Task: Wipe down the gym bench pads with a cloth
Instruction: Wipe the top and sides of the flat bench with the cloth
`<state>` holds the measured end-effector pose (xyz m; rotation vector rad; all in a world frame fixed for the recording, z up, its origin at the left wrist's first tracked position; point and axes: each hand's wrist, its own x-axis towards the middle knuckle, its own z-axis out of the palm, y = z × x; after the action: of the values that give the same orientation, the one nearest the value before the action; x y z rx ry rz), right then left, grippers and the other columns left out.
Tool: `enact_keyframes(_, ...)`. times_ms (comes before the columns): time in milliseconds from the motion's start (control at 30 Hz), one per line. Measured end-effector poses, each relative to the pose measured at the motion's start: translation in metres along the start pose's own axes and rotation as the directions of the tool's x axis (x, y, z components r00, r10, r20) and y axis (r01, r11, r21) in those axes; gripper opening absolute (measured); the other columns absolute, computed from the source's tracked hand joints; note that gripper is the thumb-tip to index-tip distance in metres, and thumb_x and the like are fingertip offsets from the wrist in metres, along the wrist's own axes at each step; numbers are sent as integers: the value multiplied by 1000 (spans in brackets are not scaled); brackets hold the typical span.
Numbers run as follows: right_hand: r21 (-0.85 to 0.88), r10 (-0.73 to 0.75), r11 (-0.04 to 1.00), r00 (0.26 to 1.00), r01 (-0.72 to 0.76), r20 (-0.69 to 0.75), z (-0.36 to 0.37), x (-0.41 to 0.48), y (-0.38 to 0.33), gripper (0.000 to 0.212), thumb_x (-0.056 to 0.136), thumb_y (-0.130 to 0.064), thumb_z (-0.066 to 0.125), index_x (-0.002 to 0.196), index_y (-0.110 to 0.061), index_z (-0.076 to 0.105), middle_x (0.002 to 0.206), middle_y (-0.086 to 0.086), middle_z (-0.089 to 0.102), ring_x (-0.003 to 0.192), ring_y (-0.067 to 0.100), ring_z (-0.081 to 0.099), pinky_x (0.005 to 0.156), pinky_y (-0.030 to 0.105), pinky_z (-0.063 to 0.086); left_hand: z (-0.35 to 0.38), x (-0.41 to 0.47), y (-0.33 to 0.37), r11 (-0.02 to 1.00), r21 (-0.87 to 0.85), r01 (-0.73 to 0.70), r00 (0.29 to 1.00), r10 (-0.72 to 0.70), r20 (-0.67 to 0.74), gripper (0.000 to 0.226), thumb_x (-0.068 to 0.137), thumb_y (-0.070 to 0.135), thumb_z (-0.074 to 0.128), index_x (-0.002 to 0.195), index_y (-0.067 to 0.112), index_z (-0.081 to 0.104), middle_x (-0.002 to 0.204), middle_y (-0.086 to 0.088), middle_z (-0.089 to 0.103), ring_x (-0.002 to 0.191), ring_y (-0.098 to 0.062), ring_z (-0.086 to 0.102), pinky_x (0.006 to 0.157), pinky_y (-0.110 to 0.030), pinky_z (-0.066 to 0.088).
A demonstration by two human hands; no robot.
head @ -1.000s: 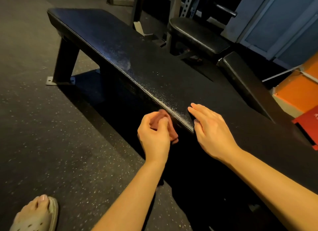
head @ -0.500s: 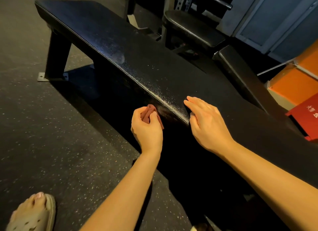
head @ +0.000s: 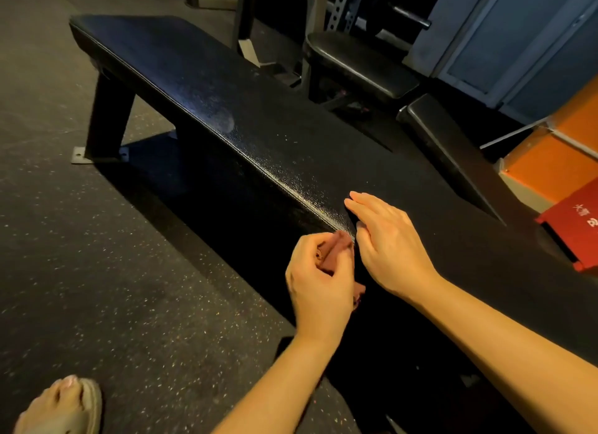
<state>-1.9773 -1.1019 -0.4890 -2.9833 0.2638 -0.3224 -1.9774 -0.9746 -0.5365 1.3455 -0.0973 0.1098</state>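
Reddish-brown cloth (head: 336,254) sits bunched in the left hand (head: 320,288). That hand's grip is closed round it, with thumb and curled fingers pinching the wad and a loose corner hanging out below the palm. The cloth is pressed against the long near edge of the black bench (head: 207,87), right at the stitched seam where the padded top turns down into the side face.

Just beside it on the bench top lies the right hand (head: 388,249). Its grip is open and holds nothing: the fingers are straight and flat on the vinyl, and the thumb is at the same edge, almost touching the cloth. The vinyl ahead of both hands glints with a fine speckle along the seam.

At the far end of the bench a dark steel leg (head: 106,119) runs down to a plate on the speckled rubber floor (head: 97,272). On the floor on the near side of the bench, well apart from it, is a bare foot (head: 55,404) in a pale sandal (head: 94,404).

Beyond the far side of the bench stand a second black pad (head: 359,61) and a sloped pad (head: 446,149). Further out past them are an orange box (head: 556,165) and a red board (head: 579,217) with white characters.
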Motion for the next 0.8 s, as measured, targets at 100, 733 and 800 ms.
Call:
enact_keyframes(100,-3,-13,1000,1000,13,2,1,1,1,51,99,-18,36,146,-18,52,156,-3,45,148,15,34,119,35,24,-6,47,-25,984,-71,165,967,-175,-186,14,88,0,65,96,11,67,83,15,72,79,1,70,71,-25,60)
enact_keyframes(733,-26,-7,1000,1000,7,17,0,-1,-1,54,97,-23,32,148,-19,50,158,-5,43,149,13,32,120,36,23,-25,74,-32,989,1,149,969,-146,-202,22,88,1,66,96,22,68,95,8,72,92,-10,71,83,-23,58)
enact_keyframes(800,-23,-9,1000,1000,9,20,0,-3,-1,54,97,-22,32,148,-19,50,157,-5,43,148,12,32,120,35,23,-33,75,-31,990,72,121,981,-108,-159,24,88,5,66,95,28,67,98,8,72,96,-10,70,88,-34,59)
